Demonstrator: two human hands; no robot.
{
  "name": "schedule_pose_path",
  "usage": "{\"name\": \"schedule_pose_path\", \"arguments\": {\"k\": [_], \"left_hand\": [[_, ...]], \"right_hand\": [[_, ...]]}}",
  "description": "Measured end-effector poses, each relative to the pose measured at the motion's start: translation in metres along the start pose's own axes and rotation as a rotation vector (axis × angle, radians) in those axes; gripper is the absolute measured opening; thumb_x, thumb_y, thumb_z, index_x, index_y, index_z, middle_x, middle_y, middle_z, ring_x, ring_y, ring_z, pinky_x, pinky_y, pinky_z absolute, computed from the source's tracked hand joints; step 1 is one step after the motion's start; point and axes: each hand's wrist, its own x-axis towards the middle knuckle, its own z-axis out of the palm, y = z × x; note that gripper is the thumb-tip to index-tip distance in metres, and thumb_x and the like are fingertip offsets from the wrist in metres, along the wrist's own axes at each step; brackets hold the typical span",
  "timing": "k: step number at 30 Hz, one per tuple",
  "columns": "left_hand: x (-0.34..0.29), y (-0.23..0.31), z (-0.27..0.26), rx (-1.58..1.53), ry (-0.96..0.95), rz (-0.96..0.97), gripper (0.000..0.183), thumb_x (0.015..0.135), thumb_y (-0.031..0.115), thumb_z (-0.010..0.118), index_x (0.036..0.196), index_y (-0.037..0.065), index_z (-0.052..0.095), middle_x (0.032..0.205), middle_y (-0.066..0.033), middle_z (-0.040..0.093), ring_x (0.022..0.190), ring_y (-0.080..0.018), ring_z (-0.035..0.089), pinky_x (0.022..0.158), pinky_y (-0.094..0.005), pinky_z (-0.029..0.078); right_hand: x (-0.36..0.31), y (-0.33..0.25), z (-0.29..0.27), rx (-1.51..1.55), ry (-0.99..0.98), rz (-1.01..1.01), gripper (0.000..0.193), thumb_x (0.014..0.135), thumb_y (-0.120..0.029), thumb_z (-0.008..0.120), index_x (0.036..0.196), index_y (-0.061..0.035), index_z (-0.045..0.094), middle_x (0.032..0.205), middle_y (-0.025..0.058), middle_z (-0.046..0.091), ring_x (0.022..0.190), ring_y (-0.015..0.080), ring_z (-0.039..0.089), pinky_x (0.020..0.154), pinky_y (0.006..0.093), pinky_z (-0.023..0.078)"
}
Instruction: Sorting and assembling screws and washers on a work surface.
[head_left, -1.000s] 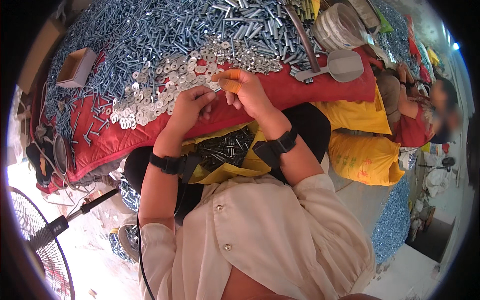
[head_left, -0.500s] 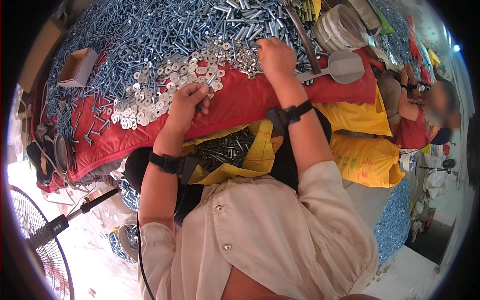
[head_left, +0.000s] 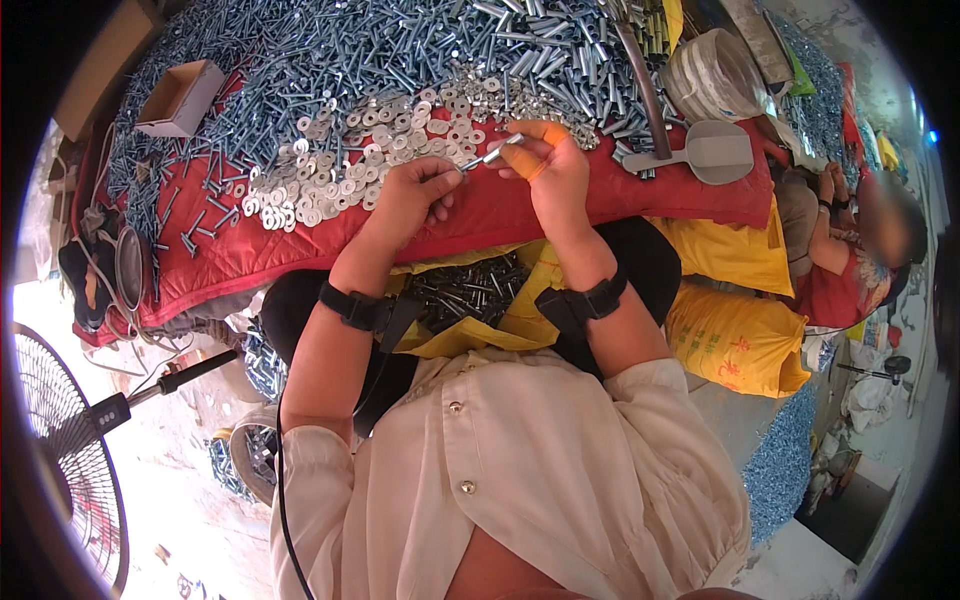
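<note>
While my left fingers (head_left: 440,184) pinch a thin bolt (head_left: 472,164), my right fingers (head_left: 525,161) grip a metal sleeve (head_left: 497,154); slack pressure could drop either among washers (head_left: 345,186).

Two foreground hands (head_left: 412,202) (one left, one right), one grey scoop (head_left: 717,153), one fan (head_left: 72,440)

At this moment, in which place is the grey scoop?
In the head view, the grey scoop lies to the right of the right hand, at the right end of the red quilted cloth, just below the whitish bucket.
</note>
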Motion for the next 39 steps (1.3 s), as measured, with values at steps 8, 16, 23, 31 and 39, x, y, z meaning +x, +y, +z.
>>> {"name": "schedule_pose_path", "arguments": {"k": [8, 16, 23, 31, 39], "left_hand": [[-0.002, 0.001, 0.003, 0.168, -0.039, 0.017, 0.019, 0.084, 0.014, 0.059, 0.098, 0.001, 0.061, 0.064, 0.0007, 0.056, 0.049, -0.0053, 0.048, 0.044, -0.0192, 0.038], [-0.007, 0.003, 0.014, 0.095, -0.130, 0.110, 0.023, 0.086, 0.012, 0.056, 0.107, 0.003, 0.058, 0.064, -0.0001, 0.056, 0.050, -0.0052, 0.049, 0.047, -0.0192, 0.040], [0.003, -0.004, 0.007, 0.134, 0.021, 0.101, 0.017, 0.088, 0.014, 0.054, 0.097, 0.001, 0.060, 0.062, -0.0010, 0.056, 0.046, -0.0059, 0.046, 0.042, -0.0204, 0.038], [0.002, 0.002, 0.007, 0.050, 0.049, 0.060, 0.017, 0.086, 0.016, 0.056, 0.091, 0.001, 0.061, 0.060, -0.0020, 0.057, 0.044, -0.0074, 0.048, 0.041, -0.0220, 0.038], [0.003, -0.001, 0.000, -0.021, 0.027, 0.040, 0.018, 0.087, 0.020, 0.056, 0.094, 0.003, 0.060, 0.063, 0.0001, 0.057, 0.047, -0.0053, 0.049, 0.040, -0.0198, 0.036]], "right_hand": [[-0.007, 0.006, -0.012, -0.045, -0.065, 0.092, 0.021, 0.079, -0.002, 0.062, 0.098, 0.0023, 0.053, 0.089, 0.0136, 0.064, 0.078, 0.0186, 0.065, 0.066, 0.0244, 0.052], [-0.004, 0.016, -0.009, -0.491, -0.157, 0.128, 0.017, 0.078, -0.015, 0.068, 0.082, -0.0004, 0.061, 0.067, 0.0076, 0.063, 0.059, 0.0112, 0.062, 0.051, 0.0234, 0.046], [0.047, 0.013, -0.018, -1.401, -0.081, -0.458, 0.018, 0.073, -0.027, 0.067, 0.083, -0.0113, 0.065, 0.073, 0.0094, 0.064, 0.064, 0.0271, 0.062, 0.058, 0.0369, 0.048], [0.060, 0.025, -0.009, -1.476, -0.174, -0.434, 0.018, 0.073, -0.022, 0.066, 0.087, -0.0107, 0.064, 0.070, 0.0095, 0.064, 0.064, 0.0222, 0.063, 0.057, 0.0336, 0.047], [0.039, 0.013, -0.020, -0.106, -0.019, 0.293, 0.019, 0.075, -0.004, 0.063, 0.092, 0.0025, 0.061, 0.082, 0.0077, 0.064, 0.066, 0.0161, 0.063, 0.060, 0.0241, 0.049]]}}
